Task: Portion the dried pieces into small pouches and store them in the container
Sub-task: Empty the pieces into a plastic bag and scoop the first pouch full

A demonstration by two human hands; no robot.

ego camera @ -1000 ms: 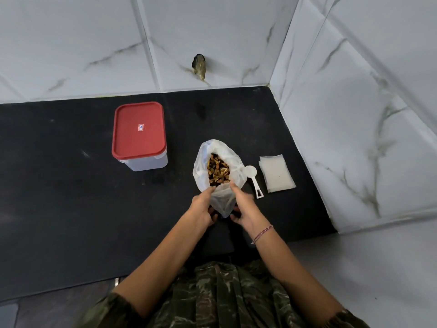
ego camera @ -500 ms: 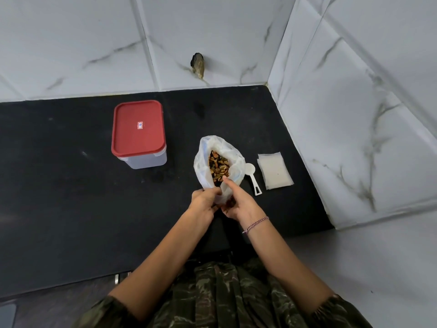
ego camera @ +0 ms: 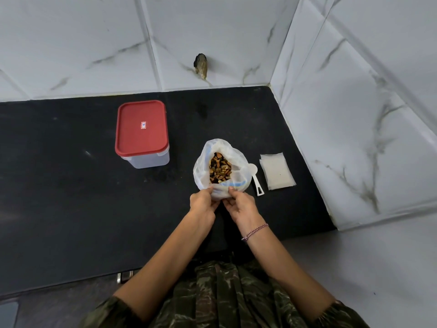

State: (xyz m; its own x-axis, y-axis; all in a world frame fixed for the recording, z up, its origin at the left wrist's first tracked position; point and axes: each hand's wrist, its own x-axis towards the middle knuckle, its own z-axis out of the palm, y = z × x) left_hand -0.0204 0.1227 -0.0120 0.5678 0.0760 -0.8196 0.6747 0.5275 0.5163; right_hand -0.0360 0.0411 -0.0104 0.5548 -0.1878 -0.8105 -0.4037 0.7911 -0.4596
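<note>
Nearest to me is the person's camouflage-patterned top, with both bare forearms reaching out over the black counter. A braided bracelet circles the right wrist. The left hand and the right hand sit close together, each pinching the near edge of a white plastic bag, fingers closed on its rolled rim. The bag stands open on the counter, showing a heap of brown and orange dried pieces inside. Just to its right lies a small white scoop, its bowl partly tucked behind the bag. Beside that rests a flat stack of small white pouches. Farther back and to the left stands a clear container with its red lid on. Beyond, marbled wall tiles meet at the corner.
</note>
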